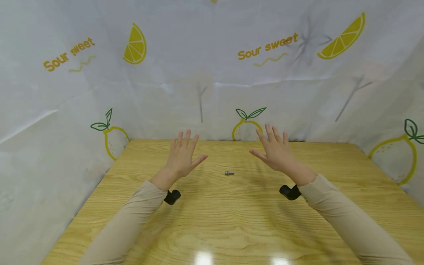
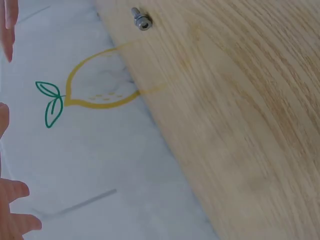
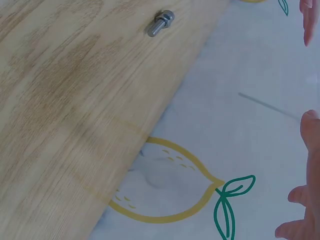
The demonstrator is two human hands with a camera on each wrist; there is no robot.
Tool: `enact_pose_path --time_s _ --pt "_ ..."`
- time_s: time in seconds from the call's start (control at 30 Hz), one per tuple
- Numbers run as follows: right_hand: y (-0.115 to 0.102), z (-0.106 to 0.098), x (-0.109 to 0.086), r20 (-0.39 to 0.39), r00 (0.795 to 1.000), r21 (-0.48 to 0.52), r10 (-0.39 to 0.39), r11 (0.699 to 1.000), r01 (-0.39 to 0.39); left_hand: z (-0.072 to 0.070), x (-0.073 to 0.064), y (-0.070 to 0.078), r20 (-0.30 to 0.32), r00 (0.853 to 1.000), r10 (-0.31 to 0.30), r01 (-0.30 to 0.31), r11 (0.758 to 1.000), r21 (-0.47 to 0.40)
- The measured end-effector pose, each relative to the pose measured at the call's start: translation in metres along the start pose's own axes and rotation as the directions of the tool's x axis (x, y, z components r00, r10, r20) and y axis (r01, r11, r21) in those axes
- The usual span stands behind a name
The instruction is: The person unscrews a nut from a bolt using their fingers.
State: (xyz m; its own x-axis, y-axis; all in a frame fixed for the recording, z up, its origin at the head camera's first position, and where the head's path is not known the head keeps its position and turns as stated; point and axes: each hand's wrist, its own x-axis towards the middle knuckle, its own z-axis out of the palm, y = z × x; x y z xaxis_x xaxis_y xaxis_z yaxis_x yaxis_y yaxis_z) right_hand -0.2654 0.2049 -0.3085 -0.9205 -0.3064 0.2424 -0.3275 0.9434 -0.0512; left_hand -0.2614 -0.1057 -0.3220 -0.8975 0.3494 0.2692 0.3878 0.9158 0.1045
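A small silver socket-head bolt (image 1: 229,173) lies on its side on the wooden table (image 1: 212,221), between the two hands. In the left wrist view, the bolt (image 2: 142,20) shows a hex recess in its head and what looks like a ring or washer behind it. Its plain-looking shank is turned toward the camera in the right wrist view, where the bolt (image 3: 160,23) appears near the top. My left hand (image 1: 182,158) is held over the table left of the bolt, fingers spread and straight. On the other side my right hand (image 1: 277,152) hovers likewise, holding nothing.
A white cloth (image 1: 179,99) printed with lemons and lettering hangs behind the table and along its sides. Black wrist mounts (image 1: 172,197) show under both forearms, with beige sleeves (image 1: 132,217) above them. Light reflects off the table's near part.
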Motion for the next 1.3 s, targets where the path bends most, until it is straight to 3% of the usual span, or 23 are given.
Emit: enact_pose_path --time_s 0.2,0.33,0.5,0.63,0.77,1.03,1.3 --pt "-0.006 -0.006 -0.002 -0.057 0.996 0.049 -0.069 0.996 0.072 -0.005 -0.002 0.007 -0.026 0.998 0.049 -0.051 0.996 -0.075" --pt "-0.013 -0.006 -0.005 -0.035 0.995 0.189 -0.09 0.977 0.095 -0.005 -0.004 0.014 -0.034 0.997 0.075 -0.079 0.985 -0.154" --pt "-0.019 0.003 -0.005 0.015 0.995 0.359 -0.099 0.929 0.088 0.0 -0.006 0.023 -0.033 0.996 0.081 -0.086 0.964 -0.252" --pt "-0.023 0.013 -0.005 0.006 0.991 0.438 -0.136 0.891 0.119 0.007 -0.007 0.031 0.006 0.998 0.066 -0.06 0.933 -0.354" --pt "-0.025 0.025 -0.004 -0.005 0.988 0.469 -0.152 0.873 0.136 0.017 -0.009 0.037 0.056 0.997 0.047 -0.018 0.898 -0.439" --pt "-0.028 0.046 -0.005 0.015 0.983 0.532 -0.182 0.834 0.146 0.034 -0.007 0.04 0.096 0.995 0.039 0.018 0.85 -0.527" --pt "-0.029 0.063 -0.002 0.065 0.98 0.588 -0.188 0.801 0.114 0.05 0.0 0.037 0.141 0.99 0.005 0.088 0.761 -0.643"
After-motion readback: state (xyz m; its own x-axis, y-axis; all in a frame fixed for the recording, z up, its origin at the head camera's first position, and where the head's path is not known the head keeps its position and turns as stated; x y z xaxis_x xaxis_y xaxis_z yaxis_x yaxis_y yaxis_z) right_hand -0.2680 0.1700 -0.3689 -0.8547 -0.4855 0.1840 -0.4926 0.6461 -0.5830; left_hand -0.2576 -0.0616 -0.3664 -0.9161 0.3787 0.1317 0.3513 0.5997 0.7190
